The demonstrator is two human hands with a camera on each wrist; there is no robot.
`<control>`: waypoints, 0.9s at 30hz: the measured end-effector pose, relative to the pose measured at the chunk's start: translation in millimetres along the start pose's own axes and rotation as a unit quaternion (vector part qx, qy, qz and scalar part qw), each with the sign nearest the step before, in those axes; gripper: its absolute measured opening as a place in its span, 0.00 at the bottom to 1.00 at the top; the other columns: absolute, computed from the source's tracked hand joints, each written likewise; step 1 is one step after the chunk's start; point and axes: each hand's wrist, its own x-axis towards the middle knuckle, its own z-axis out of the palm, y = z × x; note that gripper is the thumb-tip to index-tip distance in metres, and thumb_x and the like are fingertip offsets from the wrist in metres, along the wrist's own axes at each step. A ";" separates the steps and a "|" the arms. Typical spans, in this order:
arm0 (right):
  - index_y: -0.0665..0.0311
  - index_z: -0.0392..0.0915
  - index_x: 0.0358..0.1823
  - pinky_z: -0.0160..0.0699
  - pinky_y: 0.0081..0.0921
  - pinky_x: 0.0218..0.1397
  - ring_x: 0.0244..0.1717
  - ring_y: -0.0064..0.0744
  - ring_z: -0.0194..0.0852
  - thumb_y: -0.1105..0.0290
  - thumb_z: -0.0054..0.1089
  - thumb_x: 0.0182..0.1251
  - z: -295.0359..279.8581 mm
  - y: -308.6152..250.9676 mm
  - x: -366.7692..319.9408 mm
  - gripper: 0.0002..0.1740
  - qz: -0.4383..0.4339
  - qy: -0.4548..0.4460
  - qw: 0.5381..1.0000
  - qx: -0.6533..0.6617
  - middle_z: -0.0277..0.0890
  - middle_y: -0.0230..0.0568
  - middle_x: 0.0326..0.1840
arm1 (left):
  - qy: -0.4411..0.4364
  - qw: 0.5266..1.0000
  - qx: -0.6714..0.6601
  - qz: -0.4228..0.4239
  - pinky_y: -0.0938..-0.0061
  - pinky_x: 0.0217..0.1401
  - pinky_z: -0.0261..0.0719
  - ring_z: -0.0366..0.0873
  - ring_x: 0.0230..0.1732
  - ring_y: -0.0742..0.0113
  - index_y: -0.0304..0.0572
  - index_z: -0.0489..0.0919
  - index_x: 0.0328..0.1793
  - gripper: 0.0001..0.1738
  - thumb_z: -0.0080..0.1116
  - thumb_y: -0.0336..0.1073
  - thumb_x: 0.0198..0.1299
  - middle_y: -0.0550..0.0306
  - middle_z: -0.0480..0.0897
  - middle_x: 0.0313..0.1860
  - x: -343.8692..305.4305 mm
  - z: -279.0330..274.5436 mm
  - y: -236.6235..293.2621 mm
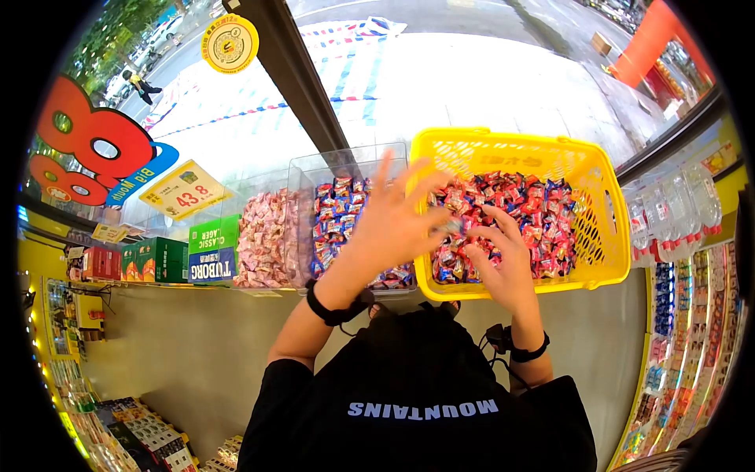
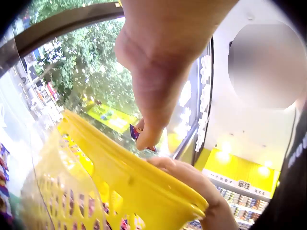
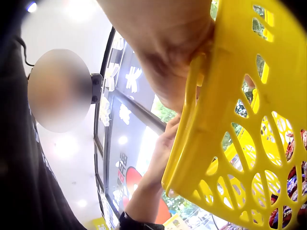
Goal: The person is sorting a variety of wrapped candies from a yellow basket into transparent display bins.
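Note:
My left hand (image 1: 393, 228) is raised over the near left rim of the yellow basket (image 1: 525, 289), blurred, with some fingers spread. A small dark wrapped candy (image 2: 135, 131) shows at its fingertips in the left wrist view, pinched there. My right hand (image 1: 507, 263) hovers over the basket, thumb and forefinger apart and bent toward the left fingertips, with nothing visible between them. Many red and blue wrapped candies (image 1: 543, 212) fill the basket below both hands. In the right wrist view the basket wall hides the right fingers.
Left of the basket stands a clear plastic bin (image 1: 297, 228) of blue and red candies. Beyond it are pink wrapped candies (image 1: 263, 236), a green beer carton (image 1: 214, 244) and a price sign (image 1: 187, 190). Plastic bottles (image 1: 676, 208) stand at the right. A window frame (image 1: 287, 75) rises behind.

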 end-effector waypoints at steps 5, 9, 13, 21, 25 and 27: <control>0.62 0.87 0.61 0.76 0.48 0.79 0.77 0.59 0.76 0.67 0.77 0.71 0.1 -4.2 -2.2 0.19 0.031 -0.015 0.999 0.017 0.76 0.54 0.78 | 0.032 0.983 0.129 -0.127 0.28 0.93 0.42 0.59 0.89 0.41 0.62 0.96 0.39 0.10 0.84 0.48 0.54 0.59 0.77 0.80 -11.9 -24.2 -66.1; 0.62 0.87 0.60 0.74 0.48 0.79 0.77 0.59 0.76 0.67 0.77 0.71 1.8 -1.2 -0.3 0.19 0.022 -0.025 0.999 0.020 0.75 0.54 0.78 | -0.062 0.975 0.159 -0.140 0.27 0.94 0.35 0.53 0.93 0.42 0.62 0.98 0.41 0.11 0.85 0.50 0.53 0.60 0.73 0.85 -28.6 4.8 -98.5; 0.62 0.88 0.59 0.74 0.48 0.80 0.77 0.60 0.76 0.67 0.78 0.72 1.9 -2.3 -0.6 0.18 0.013 -0.020 1.000 -0.003 0.75 0.56 0.78 | -0.157 0.958 0.196 -0.134 0.24 0.94 0.27 0.47 0.96 0.44 0.64 0.98 0.38 0.09 0.84 0.49 0.53 0.60 0.71 0.88 -31.6 48.2 -113.8; 0.61 0.88 0.59 0.73 0.49 0.80 0.78 0.61 0.75 0.65 0.78 0.72 4.0 0.0 -5.8 0.18 0.019 0.001 1.000 -0.019 0.75 0.59 0.79 | -0.202 0.929 0.249 -0.187 0.23 0.93 0.29 0.45 0.96 0.41 0.66 0.98 0.55 0.21 0.84 0.51 0.54 0.54 0.69 0.90 -23.6 71.3 -112.5; 0.62 0.88 0.59 0.75 0.48 0.79 0.77 0.60 0.76 0.67 0.77 0.71 4.5 1.3 -6.7 0.18 0.013 0.011 0.999 -0.030 0.76 0.57 0.77 | -0.081 0.964 0.180 -0.177 0.22 0.92 0.37 0.51 0.95 0.38 0.59 0.96 0.55 0.19 0.81 0.44 0.57 0.48 0.73 0.86 -14.8 52.9 -97.5; 0.62 0.88 0.59 0.76 0.47 0.78 0.77 0.60 0.76 0.68 0.78 0.70 3.9 -2.5 -3.3 0.18 0.010 0.014 1.000 -0.018 0.76 0.56 0.77 | -0.028 0.968 0.186 -0.168 0.24 0.92 0.43 0.54 0.93 0.37 0.57 0.94 0.58 0.19 0.79 0.43 0.59 0.48 0.74 0.84 -4.0 34.5 -83.4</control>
